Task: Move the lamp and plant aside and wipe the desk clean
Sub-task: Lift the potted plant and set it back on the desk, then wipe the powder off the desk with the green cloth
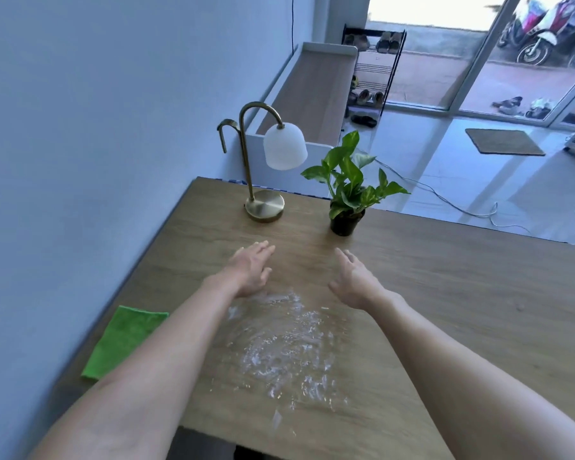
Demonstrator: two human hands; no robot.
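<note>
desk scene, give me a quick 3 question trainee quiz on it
1. True or false: the left hand is holding the green cloth.
2. Which stands nearer the wall: the gold lamp or the potted plant?
3. What lies on the desk between the forearms?

Key:
1. False; both it and the right hand are open and empty.
2. The gold lamp.
3. A white powdery smear.

Both empty hands, left (251,270) and right (354,282), are held open over the counter (462,293) between a white smear (279,346) and the far-edge lamp (266,164) and plant (347,190).
</note>
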